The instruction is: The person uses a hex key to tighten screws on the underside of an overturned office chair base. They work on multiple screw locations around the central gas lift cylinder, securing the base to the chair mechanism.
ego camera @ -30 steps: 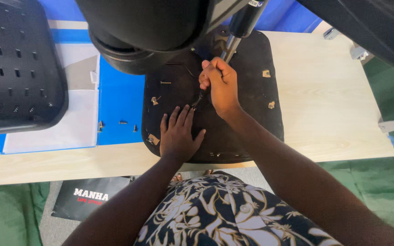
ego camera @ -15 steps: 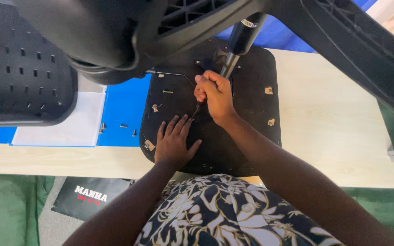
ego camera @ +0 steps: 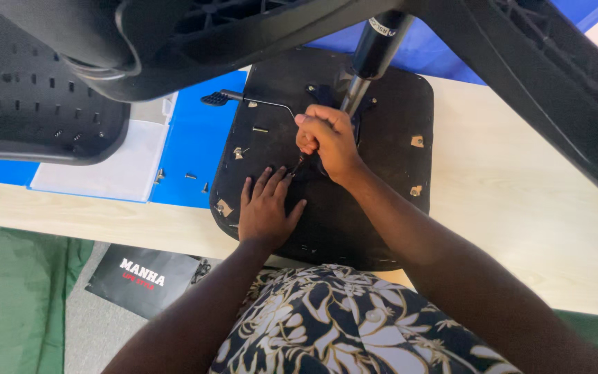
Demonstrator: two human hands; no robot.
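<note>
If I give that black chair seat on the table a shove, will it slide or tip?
The seat would likely slide, not tip: it lies flat and wide on the table. It probably resists, since the left hand presses on it. The upright cylinder may make it top-heavy when lifted.

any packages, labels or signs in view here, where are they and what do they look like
Black bag or package: on the floor below the table edge, lower left; flat, rectangular, black with white and red print.
Label on the gas cylinder: top centre, above the right hand; small white band with dark print on the black tube.
No screens or signs show.
</note>
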